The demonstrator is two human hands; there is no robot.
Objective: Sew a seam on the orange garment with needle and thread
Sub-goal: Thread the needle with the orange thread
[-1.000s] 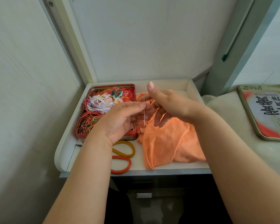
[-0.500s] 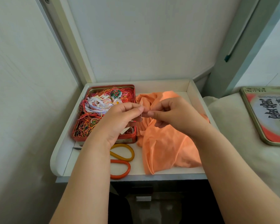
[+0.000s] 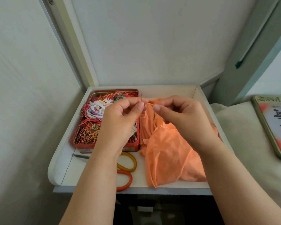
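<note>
Here, at frame centre, the left hand (image 3: pixel 120 117) pinches the needle (image 3: pixel 142 101) upright, eye uppermost. The right hand (image 3: pixel 177 114), just right of it, pinches the orange thread (image 3: pixel 150 103), apparently for threading. The orange garment (image 3: pixel 169 151) lies below on the tray (image 3: pixel 58 168).

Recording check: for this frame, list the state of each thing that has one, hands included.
Left hand: pinching thin steel needle, upright.
Right hand: pinching orange thread.
Orange fabric garment: crumpled on white tray.
Red metal tin: open, full of tangled threads.
Orange-handled scissors: lying unused.
</note>
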